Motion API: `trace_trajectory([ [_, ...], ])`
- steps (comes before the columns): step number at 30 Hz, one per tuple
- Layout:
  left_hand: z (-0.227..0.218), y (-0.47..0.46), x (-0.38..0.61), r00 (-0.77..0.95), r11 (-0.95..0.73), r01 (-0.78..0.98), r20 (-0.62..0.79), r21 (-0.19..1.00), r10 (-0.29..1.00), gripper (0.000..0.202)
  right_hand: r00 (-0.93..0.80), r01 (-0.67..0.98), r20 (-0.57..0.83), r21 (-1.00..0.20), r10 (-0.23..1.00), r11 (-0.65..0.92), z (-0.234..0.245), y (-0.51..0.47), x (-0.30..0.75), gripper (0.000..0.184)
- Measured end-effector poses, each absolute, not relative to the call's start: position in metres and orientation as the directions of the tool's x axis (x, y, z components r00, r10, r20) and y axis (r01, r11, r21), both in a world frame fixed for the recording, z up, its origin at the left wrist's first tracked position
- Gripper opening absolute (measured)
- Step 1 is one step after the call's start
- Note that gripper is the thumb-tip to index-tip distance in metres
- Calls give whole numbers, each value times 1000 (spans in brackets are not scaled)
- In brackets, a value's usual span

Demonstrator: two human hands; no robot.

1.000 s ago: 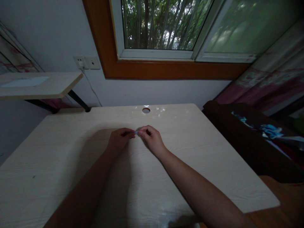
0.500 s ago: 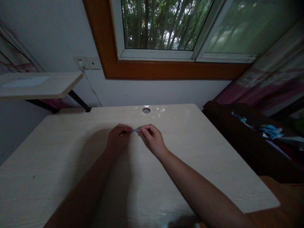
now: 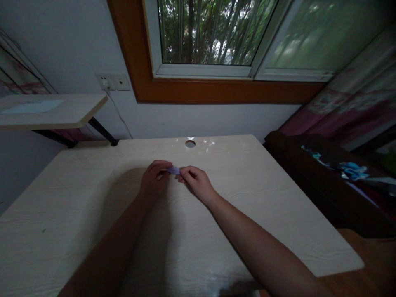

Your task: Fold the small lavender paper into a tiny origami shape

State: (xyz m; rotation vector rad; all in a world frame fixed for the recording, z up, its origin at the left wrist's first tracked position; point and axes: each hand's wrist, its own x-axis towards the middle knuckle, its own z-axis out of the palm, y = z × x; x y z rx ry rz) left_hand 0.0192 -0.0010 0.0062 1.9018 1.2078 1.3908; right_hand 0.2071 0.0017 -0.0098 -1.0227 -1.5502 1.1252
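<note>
A small, thin purple piece [image 3: 173, 170], perhaps paper, spans the gap between my two hands above the desk [image 3: 247, 185]. My left hand [image 3: 155, 178] pinches its left end between thumb and fingers. At its right end, my right hand [image 3: 197, 180] grips it with thumb and forefinger. Its broad face is partly turned up, and both ends are hidden by my fingertips. What exactly the piece is cannot be made out.
A round cable hole [image 3: 190, 144] lies near the desk's back edge. At the left, a raised shelf [image 3: 71, 117] on black legs bears a sheet of paper [image 3: 32, 107]. A cord [image 3: 119, 113] hangs from the wall socket [image 3: 111, 81]. Dark furniture [image 3: 297, 165] stands off the right edge.
The purple piece has turned from nearly edge-on to showing more of its face. My right hand has shifted slightly down and left; my left hand has hardly moved.
</note>
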Motion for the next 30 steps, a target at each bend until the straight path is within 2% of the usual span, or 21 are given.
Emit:
trace_trajectory([
  [6, 4, -4, 20, 120, -326, 54, 318, 944, 941, 26, -209, 149, 239, -951, 948, 272, -7, 1, 208, 28],
  [11, -1, 1, 23, 105, -178, 104, 167, 978, 980, 36, -237, 252, 290, -903, 927, 347, -5, -1, 208, 26],
  [16, -5, 5, 22, 56, -169, 135, 163, 976, 985, 27, -247, 337, 348, -844, 904, 417, -4, -2, 208, 21],
  [24, 0, 5, 22, -8, -172, 77, 173, 982, 985, 24, -171, 211, 286, -924, 943, 319, -9, 1, 208, 22],
  [30, -2, 6, 22, -6, -186, 85, 188, 979, 982, 26, -165, 191, 262, -937, 951, 292, -9, 1, 208, 24],
])
